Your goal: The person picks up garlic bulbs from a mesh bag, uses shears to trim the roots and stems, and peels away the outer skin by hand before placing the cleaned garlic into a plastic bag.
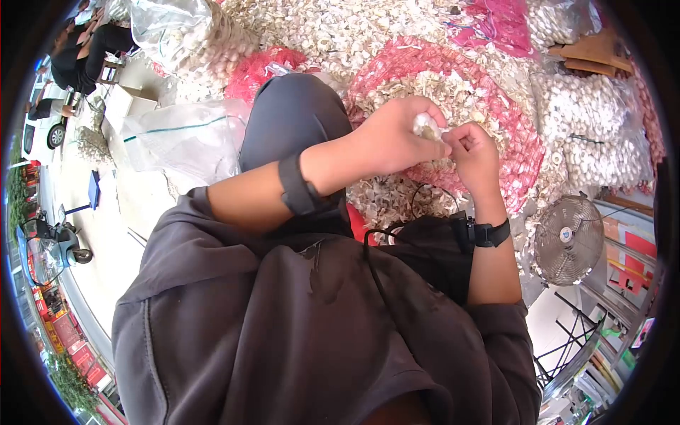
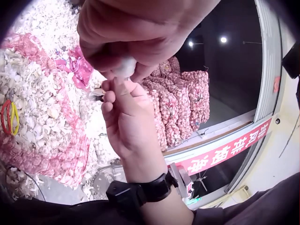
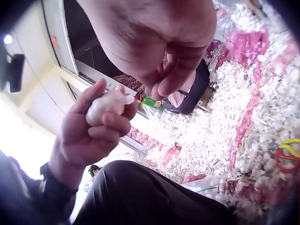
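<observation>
In the head view, my left hand (image 1: pixel 386 142) grips a white garlic bulb (image 1: pixel 426 126) above a red mesh sack (image 1: pixel 520 166) of loose garlic skins. My right hand (image 1: pixel 476 156) comes in from the right, thumb and forefinger pinched together at a wisp of garlic skin by the bulb's end. Seen from the right wrist, the left fingers curl round the bulb (image 3: pixel 105 107), its papery neck facing the right fingertips. From the left wrist, the right thumb sits right at the bulb (image 2: pixel 124 67), partly hidden by the left hand.
Loose skins and garlic cover the ground ahead. Red and yellow looped handles (image 2: pixel 10 117) lie on the heap. A fan (image 1: pixel 569 239) and full mesh sacks (image 1: pixel 595 142) stand at right. A clear plastic bag (image 1: pixel 188 138) lies left of the bent knee (image 1: pixel 294 117).
</observation>
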Motion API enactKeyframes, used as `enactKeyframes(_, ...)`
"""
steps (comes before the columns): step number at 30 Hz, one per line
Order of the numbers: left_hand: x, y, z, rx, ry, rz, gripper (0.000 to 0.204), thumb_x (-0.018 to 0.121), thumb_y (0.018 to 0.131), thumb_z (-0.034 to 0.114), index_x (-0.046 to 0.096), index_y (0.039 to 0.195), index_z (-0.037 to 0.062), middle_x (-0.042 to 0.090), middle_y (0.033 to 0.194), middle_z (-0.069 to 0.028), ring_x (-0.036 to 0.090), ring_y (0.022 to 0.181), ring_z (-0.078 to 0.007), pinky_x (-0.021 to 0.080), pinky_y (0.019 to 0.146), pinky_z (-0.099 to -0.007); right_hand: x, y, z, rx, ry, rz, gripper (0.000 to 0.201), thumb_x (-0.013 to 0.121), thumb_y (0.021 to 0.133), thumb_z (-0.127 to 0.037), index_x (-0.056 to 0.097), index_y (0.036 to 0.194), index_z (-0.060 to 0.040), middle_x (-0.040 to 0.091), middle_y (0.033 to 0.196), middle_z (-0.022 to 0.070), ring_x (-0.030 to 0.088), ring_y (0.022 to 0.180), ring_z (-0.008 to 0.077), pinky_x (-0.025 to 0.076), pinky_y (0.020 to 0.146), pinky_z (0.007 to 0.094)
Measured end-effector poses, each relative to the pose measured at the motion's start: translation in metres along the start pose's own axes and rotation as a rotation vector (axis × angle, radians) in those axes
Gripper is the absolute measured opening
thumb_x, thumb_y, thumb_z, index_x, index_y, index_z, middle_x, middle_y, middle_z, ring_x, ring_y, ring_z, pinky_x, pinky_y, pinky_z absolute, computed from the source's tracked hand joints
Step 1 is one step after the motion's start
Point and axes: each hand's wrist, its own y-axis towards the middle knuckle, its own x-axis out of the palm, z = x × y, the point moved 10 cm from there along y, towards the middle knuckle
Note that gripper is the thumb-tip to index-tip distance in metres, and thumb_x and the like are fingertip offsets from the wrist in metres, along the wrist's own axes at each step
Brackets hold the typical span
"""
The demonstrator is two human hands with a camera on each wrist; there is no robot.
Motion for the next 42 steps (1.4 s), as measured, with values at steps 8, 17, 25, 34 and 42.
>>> enactKeyframes(8, -0.151, -0.208, 0.158, 0.296, 0.519, 0.511, 0.026, 0.069, 0.075, 0.013, 0.061, 0.096, 0.0016, 0.061, 0.084, -0.007, 0.054, 0.072, -0.0124, 0.043, 0.064, -0.0245, 0.037, -0.024, -0.018, -0.223, -0.35, -0.295, 0.01, 0.064, 0.084, -0.001, 0.059, 0.092, 0.0016, 0.064, 0.079, 0.0125, 0.064, 0.073, 0.023, 0.05, 0.067, 0.0319)
enactKeyframes(17, -0.362, -0.415, -0.163, -0.763, 0.181, 0.692, 0.028, 0.063, 0.086, 0.027, 0.065, 0.108, 0.0098, 0.064, 0.08, -0.0019, 0.058, 0.064, -0.014, 0.048, 0.059, -0.0286, 0.051, -0.031, -0.008, -0.209, -0.418, -0.381, 0.015, 0.062, 0.085, -0.004, 0.062, 0.099, 0.0016, 0.065, 0.086, 0.0168, 0.066, 0.08, 0.0296, 0.051, 0.072, 0.0363)
enactKeyframes(25, -0.483, -0.363, -0.129, -0.063, 0.115, 1.24, 0.036, 0.063, 0.092, 0.033, 0.064, 0.115, 0.0047, 0.065, 0.09, -0.0042, 0.059, 0.079, -0.0101, 0.047, 0.071, -0.0241, 0.043, -0.034, 0.009, -0.155, -0.439, -0.378, 0.018, 0.062, 0.086, -0.005, 0.063, 0.102, 0.001, 0.067, 0.09, 0.0173, 0.067, 0.082, 0.0289, 0.051, 0.073, 0.0357)
enactKeyframes(34, -0.401, -0.331, -0.098, -0.628, 0.169, 0.848, 0.036, 0.063, 0.086, 0.033, 0.066, 0.114, 0.0102, 0.063, 0.107, -0.0004, 0.055, 0.099, -0.0136, 0.044, 0.083, -0.0306, 0.053, -0.032, 0.029, -0.084, -0.499, -0.461, 0.023, 0.062, 0.088, -0.009, 0.063, 0.11, 0.0, 0.068, 0.095, 0.0143, 0.066, 0.086, 0.0226, 0.05, 0.078, 0.0329)
enactKeyframes(42, -0.355, -0.29, -0.056, -0.142, -0.244, 0.805, 0.03, 0.06, 0.087, 0.012, 0.064, 0.114, -0.0007, 0.065, 0.108, -0.0059, 0.06, 0.1, -0.0157, 0.046, 0.089, -0.0294, 0.067, -0.028, 0.015, -0.089, -0.488, -0.484, 0.025, 0.061, 0.091, -0.014, 0.063, 0.112, -0.0002, 0.068, 0.095, 0.013, 0.065, 0.086, 0.0198, 0.049, 0.079, 0.0298)
